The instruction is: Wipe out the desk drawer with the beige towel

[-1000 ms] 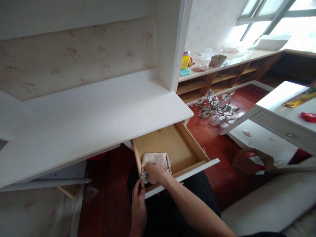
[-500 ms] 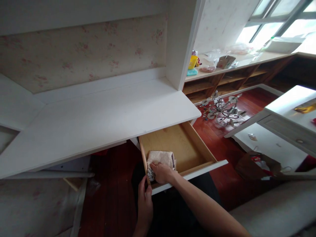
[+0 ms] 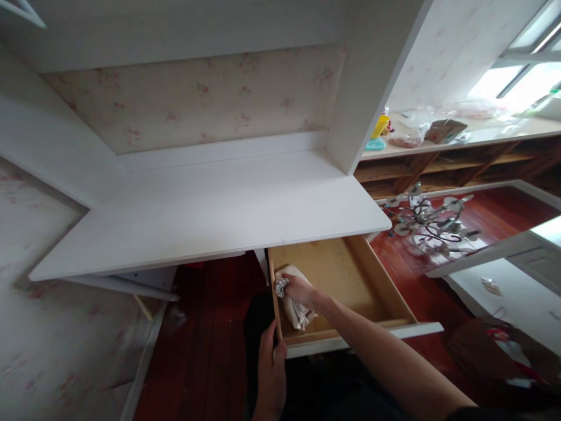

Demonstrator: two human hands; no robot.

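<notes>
Deeper into the drawer (image 3: pixel 350 280) than half a second ago, the right grip (image 3: pixel 301 291) has slid back along the left side wall, and the cloth (image 3: pixel 298 316) has gone from a squarish folded pad lying beyond the fingers to a rumpled bundle trailing toward the front panel. That cloth lies on the drawer's wooden bottom, in its front left part, its striped end bunched close against the side wall.

Fingers of the right grip are curled down and pinching the cloth near that striped end, the index finger reaching farthest toward the wall; the thumb is hard to make out. Behind it the wrist is fairly straight, and the bare right forearm (image 3: pixel 385 351) slants over the front panel from the lower right, where a dark sleeve (image 3: pixel 475 413) shows.

Outside the drawer, the left grip (image 3: pixel 272 365) has stayed at the front left corner, pinching it: fingers lie along the outer face of the side wall, with the thumb raised beside the front edge. Its wrist comes almost straight up from the bottom of the view.

Pulled well out, the drawer sits beneath the right end of the white bench (image 3: pixel 245 204). Farther off to the right, a chandelier (image 3: pixel 432 225) rests on the red wooden floor (image 3: pixel 210 333), just before a low shelf unit (image 3: pixel 477 140) bearing a small brown box (image 3: pixel 445 131).
</notes>
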